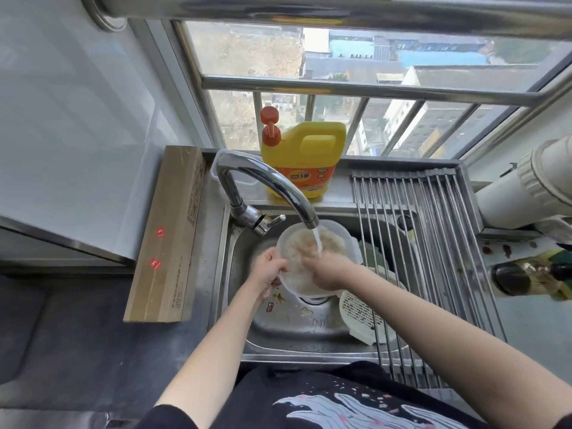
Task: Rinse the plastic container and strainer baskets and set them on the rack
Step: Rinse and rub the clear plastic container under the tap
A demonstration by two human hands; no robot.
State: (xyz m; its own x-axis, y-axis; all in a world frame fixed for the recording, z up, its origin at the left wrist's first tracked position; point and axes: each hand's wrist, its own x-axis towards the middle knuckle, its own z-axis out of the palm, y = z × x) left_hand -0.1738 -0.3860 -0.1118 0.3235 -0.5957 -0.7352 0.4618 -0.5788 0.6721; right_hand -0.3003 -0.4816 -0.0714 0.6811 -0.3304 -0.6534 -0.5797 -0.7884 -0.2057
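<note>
Left hand (268,272) grips the container (312,258) rim; right hand (328,270) lies loosely open inside it, rubbing under the tap (278,193) stream. Rack (433,243) is just right of the right hand, strainer basket (360,314) below it.

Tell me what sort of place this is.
Most likely a home kitchen, high up in a building: a steel sink with a running tap, a dish soap jug on the ledge, and a window overlooking rooftops.
</note>
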